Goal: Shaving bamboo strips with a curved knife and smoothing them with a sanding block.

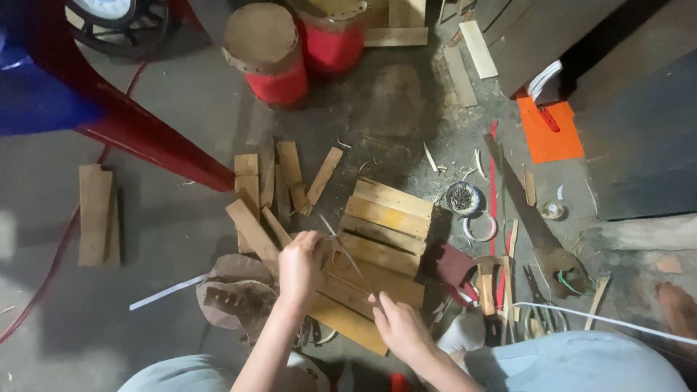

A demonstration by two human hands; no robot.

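Fingers of our left hand are closed round a thin strip that slants over the slat panel; our right hand lies flat, fingers together, pressing the panel's near edge. We seem to be lacing or binding the slats, which lie side by side on the floor. Far off stand two red drums; loose slats lie left of the panel, a tin of nails right. Next we would need to hold the panel steady and guide the strip between slats.
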